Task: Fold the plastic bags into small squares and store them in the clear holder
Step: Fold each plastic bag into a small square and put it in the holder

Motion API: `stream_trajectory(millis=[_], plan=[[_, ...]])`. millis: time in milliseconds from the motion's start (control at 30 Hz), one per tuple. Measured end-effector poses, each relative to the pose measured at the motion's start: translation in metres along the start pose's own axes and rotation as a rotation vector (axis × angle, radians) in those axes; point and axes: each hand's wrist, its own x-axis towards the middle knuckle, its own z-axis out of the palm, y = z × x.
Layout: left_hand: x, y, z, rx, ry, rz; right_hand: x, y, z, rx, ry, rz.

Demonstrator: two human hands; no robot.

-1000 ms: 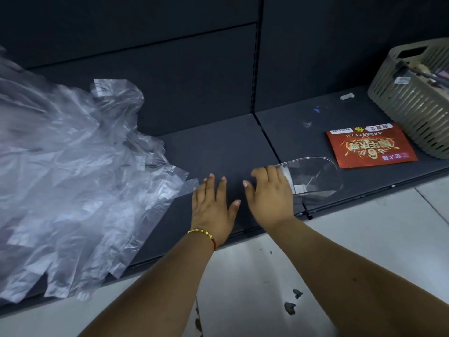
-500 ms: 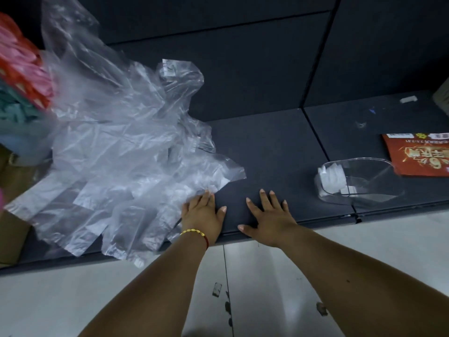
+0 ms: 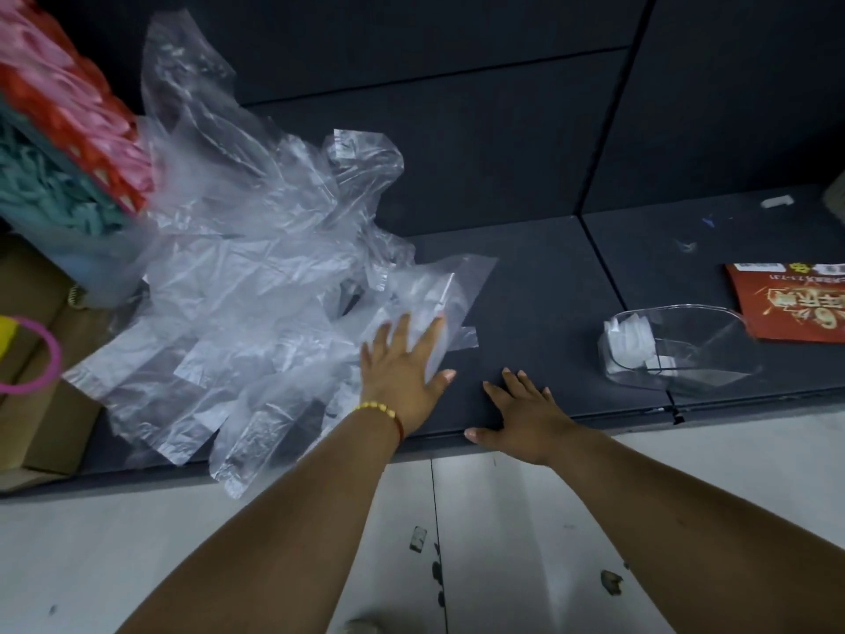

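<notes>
— Since a moment ago, what has shifted?

— Leftward, mostly: my left hand (image 3: 404,368) has slid off the bare shelf and onto the near edge of the plastic bags (image 3: 256,286), and my right hand (image 3: 526,411) has drawn back to the front lip of the dark shelf (image 3: 539,286), well away from the clear holder (image 3: 681,350) it was touching before.

— Are you gripping anything?

— No. Both hands lie flat with straight fingers, the left pressing on the topmost bag's corner, the right resting on bare shelf and holding nothing.

— What could go wrong from here?

— I judge the film is slippery and clingy (thin stuff like this rarely comes away singly). If I drag with a flat palm, several bags may slide together, or the part of the heap overhanging the shelf's front edge may slip to the floor. A bag pulled out creased would also fold into a lumpy square that fits the holder badly.

— And where does everything sit?

— Nearest, the bag corner under my left fingers; the heap spreads left and back from there. The holder lies on its side to my right, beyond my right hand and apart from it, with a few folded squares (image 3: 628,343) already inside, against its left end. Farther right, a red leaflet (image 3: 795,308) touches its rim.
</notes>
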Motion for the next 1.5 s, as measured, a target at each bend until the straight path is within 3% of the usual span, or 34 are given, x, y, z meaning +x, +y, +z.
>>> stream_trajectory(millis=[67, 133, 233, 333, 467, 600, 667, 767, 833, 900, 967, 1033, 1133, 1367, 1500], plan=[[-0.021, -0.014, 0.008, 0.113, 0.089, -0.261, -0.004, -0.004, 0.009, -0.010, 0.040, 0.006], [-0.040, -0.033, 0.020, 0.048, -0.022, -0.451, -0.006, -0.008, 0.013, -0.010, 0.048, 0.016], [-0.048, -0.055, 0.034, 0.059, -0.291, -0.448, -0.007, -0.012, 0.010, 0.024, 0.030, 0.030], [-0.040, -0.055, 0.033, -0.034, -0.235, -0.417, -0.011, -0.012, 0.005, 0.060, 0.011, 0.026], [-0.043, -0.028, -0.003, -0.352, 0.018, -0.401, -0.022, -0.017, -0.004, 0.300, 0.044, 0.045], [-0.053, -0.002, -0.057, -0.841, 0.230, -0.362, -0.043, -0.041, -0.028, 0.535, 0.245, -0.011], [-0.055, 0.009, -0.085, -1.084, 0.187, -0.395, -0.052, -0.056, -0.047, 0.690, 0.346, -0.049], [-0.067, 0.026, -0.119, -1.579, -0.029, -0.374, -0.068, -0.074, -0.078, 0.955, 0.427, -0.060], [-0.080, 0.035, -0.138, -1.733, -0.131, -0.357, -0.085, -0.080, -0.096, 1.039, 0.489, -0.127], [-0.094, 0.040, -0.156, -1.715, -0.204, -0.342, -0.108, -0.082, -0.113, 0.964, 0.598, -0.253], [-0.111, 0.045, -0.173, -1.666, -0.274, -0.296, -0.134, -0.083, -0.130, 0.800, 0.604, -0.373], [-0.126, 0.049, -0.188, -1.627, -0.306, -0.254, -0.160, -0.087, -0.147, 0.704, 0.454, -0.441], [-0.145, 0.056, -0.202, -1.574, -0.330, -0.171, -0.188, -0.089, -0.164, 0.774, 0.203, -0.433], [-0.167, 0.049, -0.219, -1.245, -0.147, -0.246, -0.212, -0.086, -0.172, 0.815, 0.063, -0.442], [-0.180, 0.050, -0.227, -1.168, -0.168, -0.223, -0.225, -0.096, -0.173, 0.813, -0.090, -0.470]])
